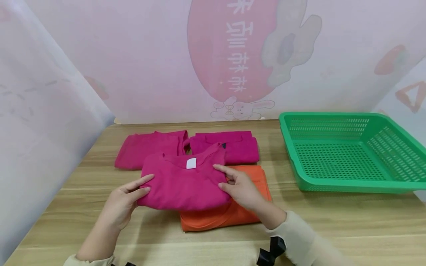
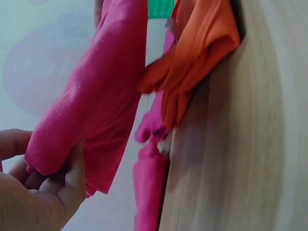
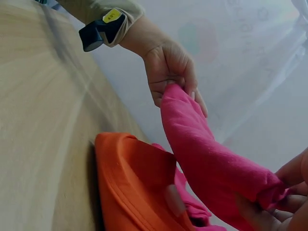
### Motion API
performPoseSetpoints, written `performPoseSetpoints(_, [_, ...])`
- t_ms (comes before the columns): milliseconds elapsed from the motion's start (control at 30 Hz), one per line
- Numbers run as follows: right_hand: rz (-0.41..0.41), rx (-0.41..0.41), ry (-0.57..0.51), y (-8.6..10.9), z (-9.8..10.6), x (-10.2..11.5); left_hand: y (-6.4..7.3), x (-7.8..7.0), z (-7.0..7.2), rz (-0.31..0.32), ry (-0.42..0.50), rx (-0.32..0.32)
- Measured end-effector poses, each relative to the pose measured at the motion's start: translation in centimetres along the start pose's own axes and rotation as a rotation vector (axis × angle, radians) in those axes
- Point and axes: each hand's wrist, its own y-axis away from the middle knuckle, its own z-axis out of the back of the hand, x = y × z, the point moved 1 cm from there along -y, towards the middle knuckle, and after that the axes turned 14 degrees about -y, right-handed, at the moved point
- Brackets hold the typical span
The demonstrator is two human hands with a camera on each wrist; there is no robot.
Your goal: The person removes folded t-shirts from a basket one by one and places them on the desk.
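Observation:
Between both hands hangs a folded magenta shirt (image 1: 186,186) with a white neck label, raised off the table. My left hand (image 1: 121,201) pinches its left side, thumb on one face and fingers beneath, as the left wrist view shows. The right side is gripped by my right hand (image 1: 243,188). Under and behind it lies a folded orange garment (image 1: 226,218), partly covered in the head view. Farther back on the table rest two more folded garments, a pink one (image 1: 146,149) at left and a magenta one (image 1: 236,147) at right.
A green plastic basket (image 1: 346,184) with perforated sides stands at the right of the wooden table (image 1: 159,244). Behind the table rises a pale printed backdrop (image 1: 149,74), and another pale sheet (image 1: 40,147) borders the left side.

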Motion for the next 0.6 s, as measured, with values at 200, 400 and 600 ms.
performPoseSetpoints(200, [-0.065, 0.070, -0.044, -0.9, -2.1, -0.6, -0.1, 2.5, 3.5, 0.031, 0.011, -0.022])
performPoseSetpoints(400, [-0.115, 0.115, -0.097, -1.6, -4.6, -0.7, -1.4, 8.7, 8.5, 0.032, 0.094, -0.068])
performPoseSetpoints(600, [-0.138, 0.144, -0.124, -2.1, -7.1, -1.1, -0.6, 10.5, 11.0, 0.015, 0.218, -0.097])
